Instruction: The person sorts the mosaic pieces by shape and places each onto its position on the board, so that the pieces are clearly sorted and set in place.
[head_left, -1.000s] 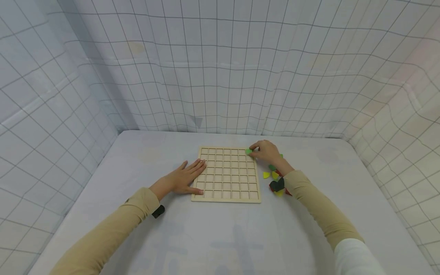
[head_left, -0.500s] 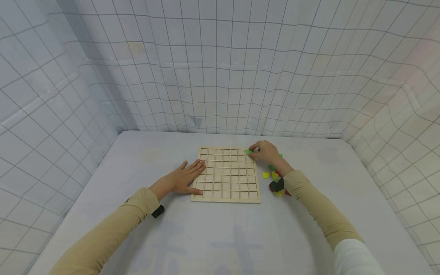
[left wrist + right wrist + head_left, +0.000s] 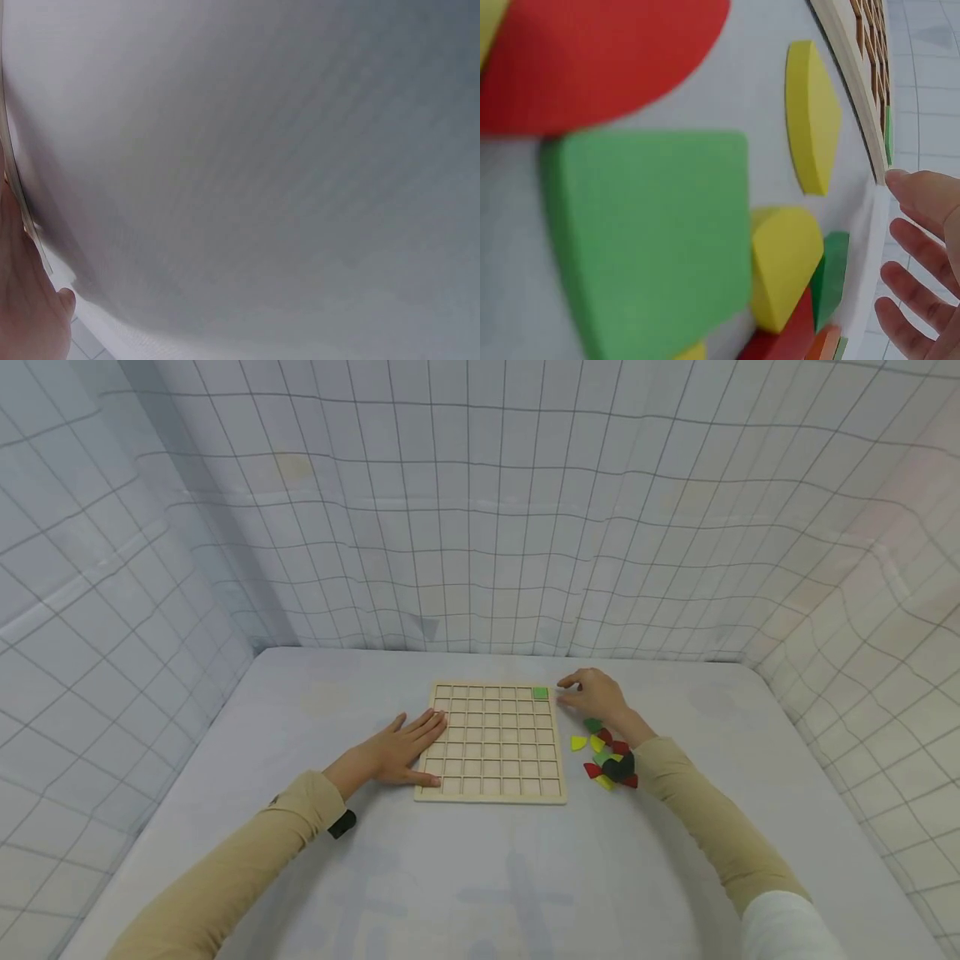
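Among the visible cells of the board (image 3: 491, 749), only the far right corner held a green square (image 3: 541, 693); coloured pieces (image 3: 597, 743) lay loose alongside, the left hand (image 3: 401, 750) spread on the left edge, the right hand (image 3: 597, 695) parted, gripping nothing.

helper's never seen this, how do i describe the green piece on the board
Find the pale wooden grid board. Look at its far right corner cell, beside the right hand. The green square there sits inside the grid, while the loose pieces lie outside.
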The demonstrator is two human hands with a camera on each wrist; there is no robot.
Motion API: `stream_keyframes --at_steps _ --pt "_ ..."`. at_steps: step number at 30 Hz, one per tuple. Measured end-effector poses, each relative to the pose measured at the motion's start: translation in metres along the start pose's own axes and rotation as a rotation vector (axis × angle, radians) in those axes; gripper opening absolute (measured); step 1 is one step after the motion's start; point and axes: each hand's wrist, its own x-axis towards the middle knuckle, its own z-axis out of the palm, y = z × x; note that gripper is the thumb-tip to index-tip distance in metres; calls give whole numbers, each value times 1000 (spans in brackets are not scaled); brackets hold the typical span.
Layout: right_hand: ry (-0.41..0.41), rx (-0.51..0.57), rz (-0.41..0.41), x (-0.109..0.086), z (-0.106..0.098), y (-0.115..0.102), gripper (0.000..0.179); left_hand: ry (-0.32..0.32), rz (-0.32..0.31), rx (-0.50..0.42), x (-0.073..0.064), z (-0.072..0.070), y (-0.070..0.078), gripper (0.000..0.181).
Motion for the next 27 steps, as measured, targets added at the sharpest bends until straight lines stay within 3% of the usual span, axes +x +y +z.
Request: stream_keyframes --at_steps 27 --pt "40 -6 137 -32 -23 42 33 9 -3 6 3 5 -2 102"
